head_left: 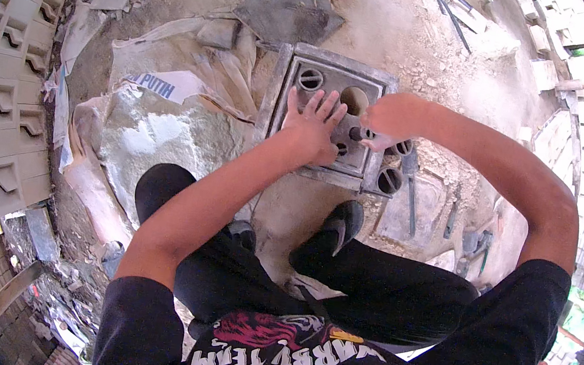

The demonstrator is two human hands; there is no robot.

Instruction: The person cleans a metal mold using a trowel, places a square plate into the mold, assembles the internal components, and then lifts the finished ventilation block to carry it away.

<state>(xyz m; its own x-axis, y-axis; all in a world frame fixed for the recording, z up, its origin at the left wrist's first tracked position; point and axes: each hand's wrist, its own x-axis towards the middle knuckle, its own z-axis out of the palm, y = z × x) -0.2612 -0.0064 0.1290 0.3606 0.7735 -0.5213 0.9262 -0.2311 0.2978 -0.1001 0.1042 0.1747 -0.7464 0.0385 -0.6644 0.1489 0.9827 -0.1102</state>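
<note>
Hands are working on a square metal mould (301,70) that is lying on the dusty ground just ahead of my feet. I am pressing my left hand (312,126) flat on its face, fingers spread wide and clamping nothing. My right hand (392,118) is curling over the right side of the mould, fingers drawn together on what is probably one of the round plugs (310,79), though my knuckles are covering the contact and I cannot tell whether anything is really pinched.

Judging by the layout, the job is sitting somewhere in the middle: one plug is resting in the upper left hole, the hole (354,100) beside it is gaping open, and two more round pieces are lying at the lower right corner (389,180). The holes under my palms are hidden, so I cannot count what is left.

A heap of grey powder (155,136) on a torn sack is lying to the left, near stacked patterned blocks (12,58). Tools (479,244) to the right are blurring into the rubble, and the lens rim is cutting off everything beyond.
</note>
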